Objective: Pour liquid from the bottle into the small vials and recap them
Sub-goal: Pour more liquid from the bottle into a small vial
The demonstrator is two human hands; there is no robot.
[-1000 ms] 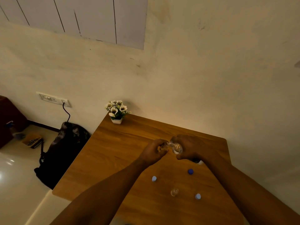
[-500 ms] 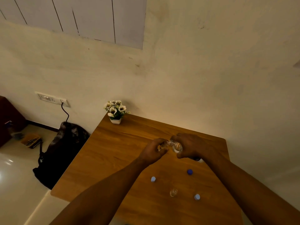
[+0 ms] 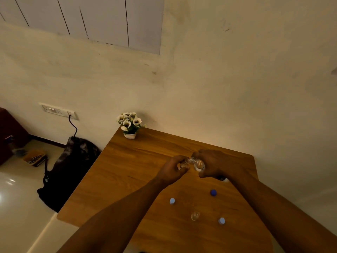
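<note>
My right hand (image 3: 213,164) grips a clear bottle (image 3: 197,163), tipped to the left so its neck meets a small vial (image 3: 182,164) held in my left hand (image 3: 173,169). Both hands hover over the far middle of the wooden table (image 3: 127,170). Nearer me an uncapped clear vial (image 3: 195,216) stands on the table. A pale blue capped vial (image 3: 172,201) sits to its left and another pale blue cap (image 3: 221,220) to its right. A dark blue cap (image 3: 213,192) lies further back. Fingers hide most of the held vial.
A small white pot of flowers (image 3: 130,125) stands at the table's far left corner against the wall. A dark backpack (image 3: 71,167) leans on the floor left of the table, below a wall socket (image 3: 58,110) with a cable. A small object (image 3: 223,178) peeks out under my right wrist.
Both hands stay together with the bottle tipped at the vial; the view has shifted slightly, and nothing on the table has moved.
</note>
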